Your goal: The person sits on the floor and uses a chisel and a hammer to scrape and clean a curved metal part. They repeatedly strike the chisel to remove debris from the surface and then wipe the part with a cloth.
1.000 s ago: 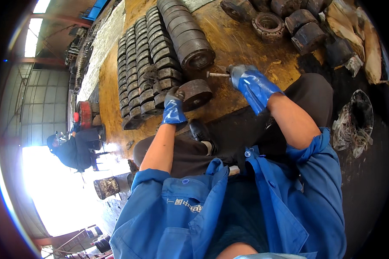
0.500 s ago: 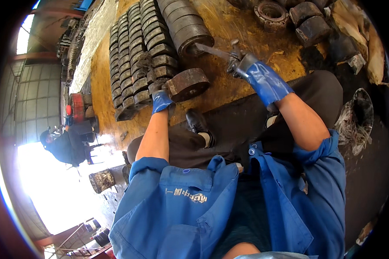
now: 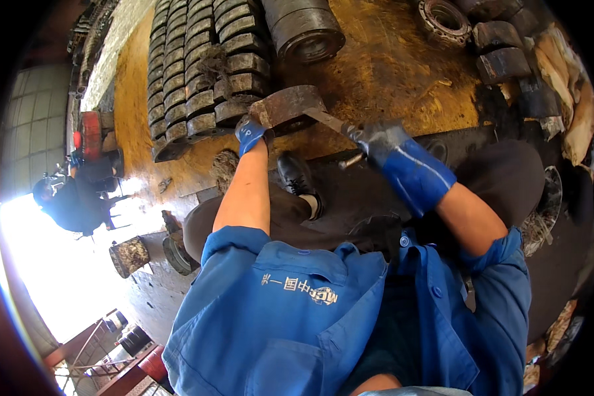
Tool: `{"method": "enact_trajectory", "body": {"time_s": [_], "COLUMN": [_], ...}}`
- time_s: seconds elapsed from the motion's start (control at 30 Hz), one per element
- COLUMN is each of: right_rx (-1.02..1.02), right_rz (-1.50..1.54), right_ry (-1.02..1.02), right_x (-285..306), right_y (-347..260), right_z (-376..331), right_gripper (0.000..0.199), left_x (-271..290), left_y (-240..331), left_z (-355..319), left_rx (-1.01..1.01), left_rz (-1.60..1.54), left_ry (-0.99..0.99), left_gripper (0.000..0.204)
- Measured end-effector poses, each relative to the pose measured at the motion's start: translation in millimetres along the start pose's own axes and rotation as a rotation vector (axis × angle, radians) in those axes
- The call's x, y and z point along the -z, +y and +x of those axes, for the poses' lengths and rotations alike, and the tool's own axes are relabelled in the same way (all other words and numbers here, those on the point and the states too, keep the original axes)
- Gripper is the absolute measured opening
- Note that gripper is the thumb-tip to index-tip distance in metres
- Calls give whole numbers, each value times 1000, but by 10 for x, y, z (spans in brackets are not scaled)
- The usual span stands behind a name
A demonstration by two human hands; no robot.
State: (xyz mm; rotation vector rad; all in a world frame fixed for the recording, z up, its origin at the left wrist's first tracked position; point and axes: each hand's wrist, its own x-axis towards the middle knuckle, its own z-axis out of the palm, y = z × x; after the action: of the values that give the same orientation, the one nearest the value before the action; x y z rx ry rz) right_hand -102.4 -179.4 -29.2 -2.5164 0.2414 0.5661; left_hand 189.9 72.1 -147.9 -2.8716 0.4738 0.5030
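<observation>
Mid-frame, blue-gloved left hand [image 3: 251, 134] grips rusty metal ring [image 3: 280, 107] by its edge; blue-gloved right hand [image 3: 396, 155] clasps flat grey scraper [image 3: 326, 120], open yellow-brown surface [image 3: 389, 82] above.

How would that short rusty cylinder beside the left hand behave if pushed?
The rusty cylinder might roll, since it seems to rest on its curved side. It is probably stiff and heavy for its size, judging by its rusted, metal-like surface.
</observation>
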Motion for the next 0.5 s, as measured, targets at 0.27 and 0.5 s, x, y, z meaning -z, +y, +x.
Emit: {"method": "enact_trajectory", "body": {"time_s": [0.27,0.5], "right_rx": [-77,-50], "right_rz": [24,-15], "right_ry": [108,-55], "right_x": [-171,101], "right_y": [-216,-268], "right_z": [244,413], "right_gripper": [40,44], "left_x": [53,-225], "left_y": [206,199], "left_z": [34,205], "left_rx": [-62,-17], "left_rz": [267,89], "left_ry": [-132,20], "left_gripper": [66,54]}}
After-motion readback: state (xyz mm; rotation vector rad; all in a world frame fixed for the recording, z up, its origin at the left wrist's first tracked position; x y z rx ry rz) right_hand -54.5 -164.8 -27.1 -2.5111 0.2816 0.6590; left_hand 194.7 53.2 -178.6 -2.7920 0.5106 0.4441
